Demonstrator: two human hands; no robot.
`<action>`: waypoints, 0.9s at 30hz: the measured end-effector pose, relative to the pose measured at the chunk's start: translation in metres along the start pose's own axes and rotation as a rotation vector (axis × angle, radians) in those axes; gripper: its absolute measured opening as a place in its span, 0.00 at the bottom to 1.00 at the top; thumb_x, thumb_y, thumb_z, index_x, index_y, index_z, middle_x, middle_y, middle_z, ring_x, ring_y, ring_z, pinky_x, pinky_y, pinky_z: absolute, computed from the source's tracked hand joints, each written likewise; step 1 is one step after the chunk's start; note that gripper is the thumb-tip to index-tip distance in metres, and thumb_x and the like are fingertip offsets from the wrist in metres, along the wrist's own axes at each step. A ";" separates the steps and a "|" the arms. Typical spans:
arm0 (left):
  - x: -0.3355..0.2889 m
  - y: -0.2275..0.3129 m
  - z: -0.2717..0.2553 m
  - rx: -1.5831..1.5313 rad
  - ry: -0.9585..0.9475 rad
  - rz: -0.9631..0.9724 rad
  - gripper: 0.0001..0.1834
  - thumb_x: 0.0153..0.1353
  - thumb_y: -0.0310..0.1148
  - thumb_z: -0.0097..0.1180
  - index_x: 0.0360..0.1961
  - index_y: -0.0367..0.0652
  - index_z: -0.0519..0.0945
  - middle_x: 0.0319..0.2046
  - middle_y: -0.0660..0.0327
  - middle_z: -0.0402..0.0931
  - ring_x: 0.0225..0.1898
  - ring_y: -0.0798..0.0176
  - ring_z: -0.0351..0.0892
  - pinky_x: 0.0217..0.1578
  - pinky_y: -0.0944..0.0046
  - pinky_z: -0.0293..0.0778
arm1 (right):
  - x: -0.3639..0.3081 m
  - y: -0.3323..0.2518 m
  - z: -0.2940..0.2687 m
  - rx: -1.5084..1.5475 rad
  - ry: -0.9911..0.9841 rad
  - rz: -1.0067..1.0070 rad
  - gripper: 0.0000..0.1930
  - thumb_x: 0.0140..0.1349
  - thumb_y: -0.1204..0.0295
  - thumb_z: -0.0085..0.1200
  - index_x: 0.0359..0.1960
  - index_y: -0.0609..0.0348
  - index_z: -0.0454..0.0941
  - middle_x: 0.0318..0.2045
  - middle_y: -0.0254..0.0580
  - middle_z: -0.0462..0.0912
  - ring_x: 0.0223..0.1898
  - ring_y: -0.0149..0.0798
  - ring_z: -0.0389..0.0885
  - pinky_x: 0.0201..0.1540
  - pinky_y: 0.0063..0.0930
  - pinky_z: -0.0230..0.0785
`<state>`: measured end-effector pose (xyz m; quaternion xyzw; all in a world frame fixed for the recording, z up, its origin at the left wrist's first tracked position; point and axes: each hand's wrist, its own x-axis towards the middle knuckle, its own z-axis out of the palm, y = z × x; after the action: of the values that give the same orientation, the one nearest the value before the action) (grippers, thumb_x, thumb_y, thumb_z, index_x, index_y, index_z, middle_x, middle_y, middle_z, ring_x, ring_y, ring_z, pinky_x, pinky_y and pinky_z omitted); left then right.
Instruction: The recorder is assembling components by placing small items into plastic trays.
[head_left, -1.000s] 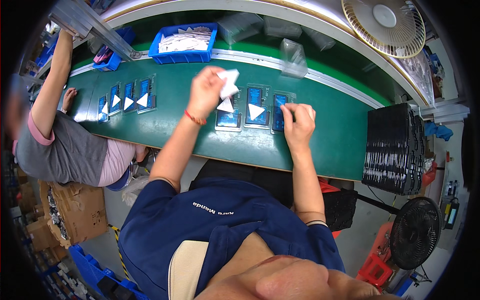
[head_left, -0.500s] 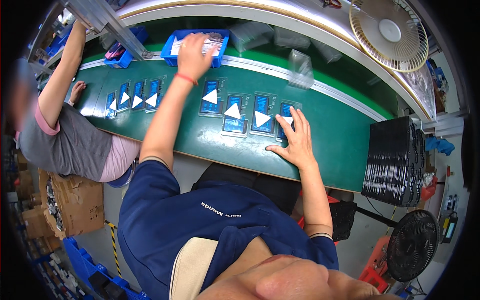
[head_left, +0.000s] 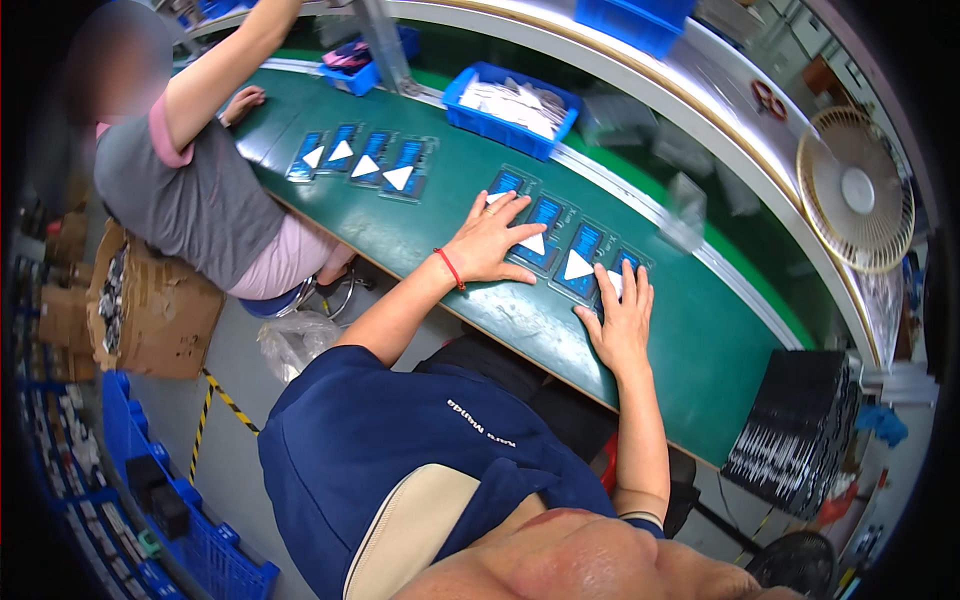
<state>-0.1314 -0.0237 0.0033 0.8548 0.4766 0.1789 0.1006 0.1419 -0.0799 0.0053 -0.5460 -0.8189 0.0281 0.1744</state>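
Several blue flat packs (head_left: 582,262), each with a white triangular piece on it, lie in a row on the green conveyor belt (head_left: 700,330). My left hand (head_left: 488,240) lies flat with fingers spread over the two left packs of this row. My right hand (head_left: 622,315) rests flat on the rightmost pack (head_left: 622,268), fingers extended. Neither hand grips anything. A blue bin (head_left: 510,105) of white pieces stands at the belt's far side beyond my left hand.
A second row of several blue packs (head_left: 362,160) lies further left in front of a seated co-worker (head_left: 180,190). A black stack of trays (head_left: 800,430) sits at the right, a fan (head_left: 855,190) above it. Cardboard boxes (head_left: 150,310) and blue crates (head_left: 190,540) stand on the floor.
My left hand has come back from the blue bin down onto the left packs. My right hand stays on the rightmost pack. The view has shifted, so the belt sits lower and further right.
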 end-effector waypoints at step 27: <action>-0.075 -0.271 -0.091 0.225 0.857 -1.192 0.45 0.56 0.66 0.49 0.65 0.45 0.63 0.67 0.36 0.50 0.69 0.33 0.43 0.65 0.38 0.44 | 0.069 -0.147 0.065 0.166 -0.116 0.005 0.39 0.58 0.48 0.54 0.68 0.52 0.57 0.67 0.67 0.49 0.69 0.71 0.39 0.66 0.67 0.33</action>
<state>-0.4148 0.0551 -0.0217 0.3115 0.8726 0.3619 -0.1025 -0.0325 -0.0670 -0.0027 -0.5293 -0.8211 0.1276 0.1713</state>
